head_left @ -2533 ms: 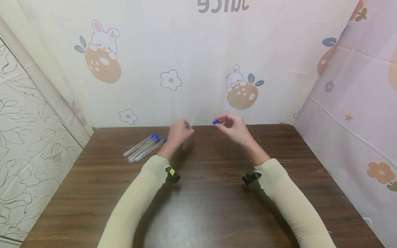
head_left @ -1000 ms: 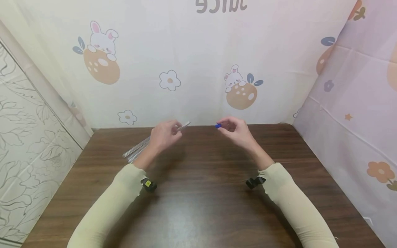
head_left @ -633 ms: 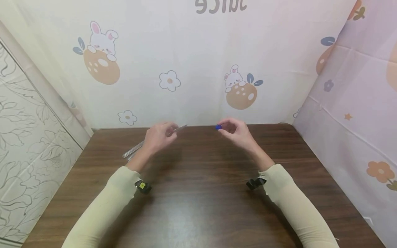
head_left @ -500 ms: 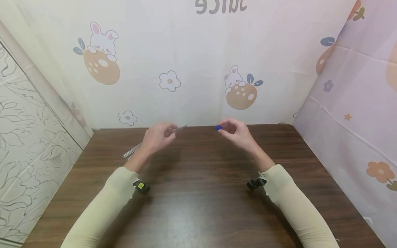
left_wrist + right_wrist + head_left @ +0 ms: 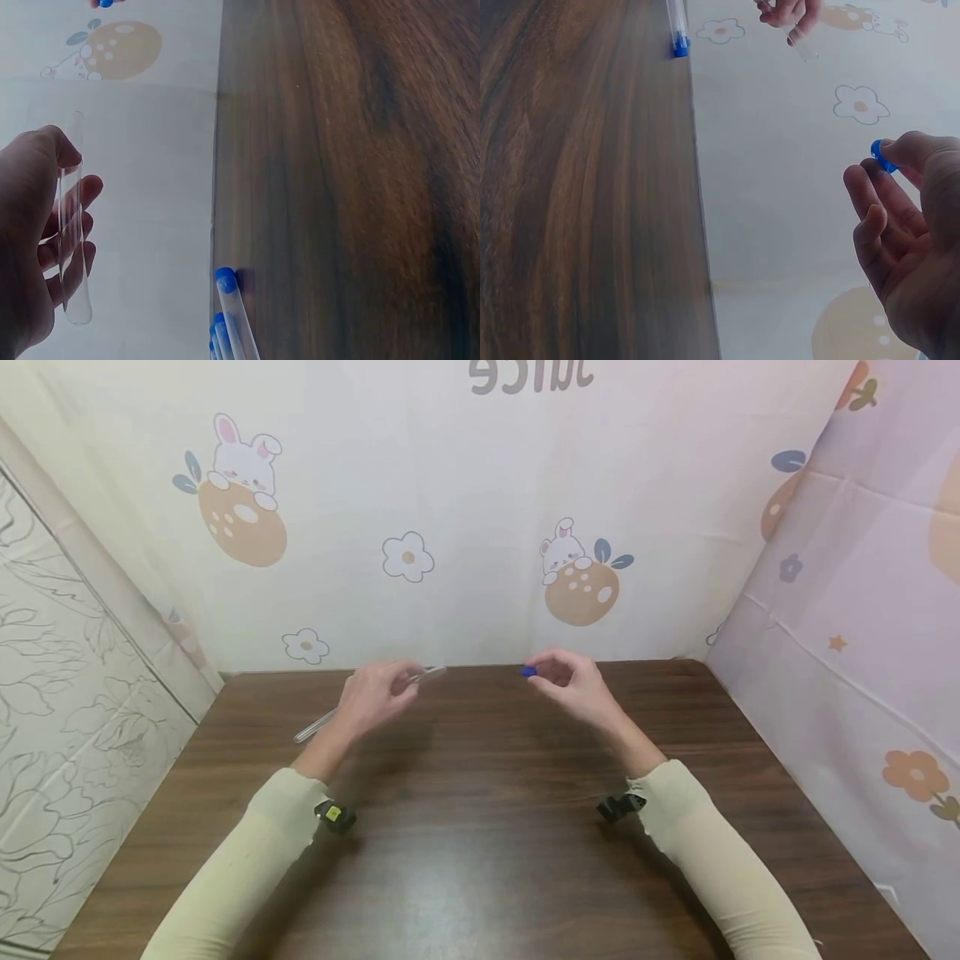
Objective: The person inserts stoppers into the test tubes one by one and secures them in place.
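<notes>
My left hand (image 5: 372, 697) pinches a clear test tube (image 5: 73, 225) between thumb and fingers, above the back left of the table. The head view shows only one slanting end of the tube (image 5: 432, 674) past my fingers. To the right, my right hand (image 5: 573, 689) pinches a small blue cap (image 5: 883, 156) between thumb and fingertip. Tube and cap are apart, with a gap between the hands. In the left wrist view, several clear tubes with blue caps (image 5: 238, 322) lie side by side on the table; my left hand and forearm hide most of them in the head view.
The brown wooden table (image 5: 465, 827) ends at a back edge against a printed cloth (image 5: 480, 602). Another patterned cloth (image 5: 840, 635) hangs at the right, and a flower-line panel (image 5: 60, 735) stands at the left. A small black camera sits at each wrist.
My left hand has moved left and slightly down with the test tube, which has tilted from near upright to a slant. My right hand has sunk slightly with the cap.
</notes>
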`<action>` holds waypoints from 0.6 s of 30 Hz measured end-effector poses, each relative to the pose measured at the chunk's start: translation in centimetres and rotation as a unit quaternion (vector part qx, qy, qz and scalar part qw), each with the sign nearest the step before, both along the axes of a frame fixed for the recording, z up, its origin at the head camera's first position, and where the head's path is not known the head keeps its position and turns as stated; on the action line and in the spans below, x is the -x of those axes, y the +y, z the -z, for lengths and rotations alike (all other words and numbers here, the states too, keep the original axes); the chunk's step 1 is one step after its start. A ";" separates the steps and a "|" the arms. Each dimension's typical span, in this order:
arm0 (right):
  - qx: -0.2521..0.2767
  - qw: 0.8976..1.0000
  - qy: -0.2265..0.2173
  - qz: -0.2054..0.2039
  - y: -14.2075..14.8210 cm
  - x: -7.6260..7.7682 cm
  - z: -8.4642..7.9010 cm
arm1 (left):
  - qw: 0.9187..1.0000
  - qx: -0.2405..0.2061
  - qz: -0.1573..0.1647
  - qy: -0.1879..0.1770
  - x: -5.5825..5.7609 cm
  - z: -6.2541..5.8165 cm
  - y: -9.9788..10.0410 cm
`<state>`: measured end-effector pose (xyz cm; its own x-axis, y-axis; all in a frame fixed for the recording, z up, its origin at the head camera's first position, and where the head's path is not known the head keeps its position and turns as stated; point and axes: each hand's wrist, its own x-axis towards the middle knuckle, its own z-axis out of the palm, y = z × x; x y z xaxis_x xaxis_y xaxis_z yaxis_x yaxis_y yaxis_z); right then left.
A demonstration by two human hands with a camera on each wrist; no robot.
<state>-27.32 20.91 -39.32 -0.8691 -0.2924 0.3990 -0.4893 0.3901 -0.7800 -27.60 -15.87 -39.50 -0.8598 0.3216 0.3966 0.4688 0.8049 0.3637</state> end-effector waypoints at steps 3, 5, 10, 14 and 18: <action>-0.003 1.000 0.001 0.002 0.3 0.1 0.2 | 1.000 -0.001 -0.003 -0.004 -0.1 0.2 -0.2; -0.007 1.000 0.002 0.002 0.4 0.1 0.3 | 1.000 -0.002 -0.004 -0.001 -0.2 0.3 -0.5; -0.009 1.000 0.006 -0.003 0.5 0.1 0.3 | 1.000 -0.008 0.000 0.011 -0.3 0.6 -0.8; -0.006 1.000 0.006 -0.005 0.6 0.2 0.4 | 1.000 -0.011 0.004 0.009 -0.4 0.6 -0.9; -0.005 1.000 0.000 -0.005 0.6 0.2 0.5 | 1.000 -0.008 0.008 0.010 -0.4 0.6 -1.0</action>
<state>-27.48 21.50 -39.82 -0.8665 -0.3048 0.3953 -0.4925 0.3933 -0.7764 -27.21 -16.85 -40.07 -0.8465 0.3289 0.4187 0.4890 0.7913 0.3670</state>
